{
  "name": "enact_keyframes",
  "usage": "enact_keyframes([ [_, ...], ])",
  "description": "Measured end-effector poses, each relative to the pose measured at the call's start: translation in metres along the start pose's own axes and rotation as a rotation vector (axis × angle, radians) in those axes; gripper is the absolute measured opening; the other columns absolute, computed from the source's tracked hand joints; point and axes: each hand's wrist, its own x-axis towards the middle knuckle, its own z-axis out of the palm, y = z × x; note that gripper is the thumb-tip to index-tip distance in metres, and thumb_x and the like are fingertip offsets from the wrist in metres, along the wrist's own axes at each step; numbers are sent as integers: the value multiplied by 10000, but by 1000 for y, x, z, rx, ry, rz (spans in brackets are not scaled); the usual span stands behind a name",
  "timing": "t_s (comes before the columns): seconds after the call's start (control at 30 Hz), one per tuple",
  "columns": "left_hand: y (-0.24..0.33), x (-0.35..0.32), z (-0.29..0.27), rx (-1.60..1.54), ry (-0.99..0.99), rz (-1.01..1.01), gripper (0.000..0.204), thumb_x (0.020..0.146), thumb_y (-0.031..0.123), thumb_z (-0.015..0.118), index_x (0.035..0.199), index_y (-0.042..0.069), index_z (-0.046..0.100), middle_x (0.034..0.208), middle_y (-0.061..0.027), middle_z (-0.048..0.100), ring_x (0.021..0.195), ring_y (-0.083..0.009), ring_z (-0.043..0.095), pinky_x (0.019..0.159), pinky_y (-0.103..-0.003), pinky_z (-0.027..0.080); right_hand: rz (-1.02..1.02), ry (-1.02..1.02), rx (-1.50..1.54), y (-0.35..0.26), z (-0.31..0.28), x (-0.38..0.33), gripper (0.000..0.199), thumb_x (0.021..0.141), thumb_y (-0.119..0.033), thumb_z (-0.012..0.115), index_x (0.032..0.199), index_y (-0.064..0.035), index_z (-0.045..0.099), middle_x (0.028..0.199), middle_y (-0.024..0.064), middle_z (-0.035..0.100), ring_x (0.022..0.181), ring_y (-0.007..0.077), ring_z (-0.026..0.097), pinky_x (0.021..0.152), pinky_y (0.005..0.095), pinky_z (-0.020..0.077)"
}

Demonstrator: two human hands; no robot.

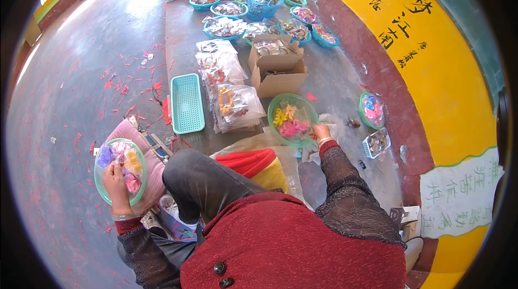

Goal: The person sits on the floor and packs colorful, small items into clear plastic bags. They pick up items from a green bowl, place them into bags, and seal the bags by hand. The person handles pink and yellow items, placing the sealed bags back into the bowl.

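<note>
My right hand [322, 131] grips the right rim of a round green basket [272, 107]. Yellow bundles [285, 115] and pink bundles [294, 128], some seemingly in clear plastic, lie inside. On the left, my left hand [114, 177] is over a second round basket [102, 194] with a pale green rim. Its fingers are pressed together at the contents; what they pinch is too small to make out. Around them lie a purple bundle [106, 154], a pale yellow one [133, 160] and a pink one [133, 183]. This basket rests by a pink cushion [155, 177].
Ahead lie an empty turquoise tray [187, 104], stacked clear packets [236, 100] and open cardboard boxes [280, 76]. Several filled baskets [226, 27] stand farther off. To the right are a small round basket [372, 110] and a white basket [376, 143]. Red scraps [124, 89] litter the floor.
</note>
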Motion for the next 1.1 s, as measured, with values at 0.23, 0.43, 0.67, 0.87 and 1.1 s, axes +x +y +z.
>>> enact_keyframes([
  [0.23,31,-26,14,-142,-24,-82,210,955,140,526,884,-22,640,748,4,588,674,-58,494,612,-224,410,47,104,-76,-22,39,2,177,784,-81,560,905,16,646,775,130,645,545,243,615,423,321,441],
  [0.43,40,-25,27,-159,-98,-98,221,955,142,527,831,-13,625,680,20,541,610,-50,442,547,-236,374,-35,208,-179,10,30,65,123,768,-92,572,739,4,643,717,89,617,576,216,590,471,364,445],
  [0.67,29,-30,25,-83,-81,-72,238,952,151,524,817,-25,610,643,3,508,583,-62,428,528,-253,362,-441,383,62,-6,65,35,188,769,-213,549,767,-41,624,645,111,584,618,206,571,578,359,439],
  [0.87,22,-30,31,-54,-71,46,214,929,131,539,843,-45,623,689,-73,587,616,-135,518,582,-302,424,-262,28,601,-77,64,-52,84,831,-191,543,787,-125,515,639,-45,451,556,98,433,537,261,368],
  [1.1,69,-44,36,3,-91,166,169,900,113,565,873,-34,642,751,-147,630,682,-208,602,633,-311,455,-338,-494,602,-121,78,-119,122,916,-104,449,920,-31,547,767,33,578,694,129,566,617,255,452],
])
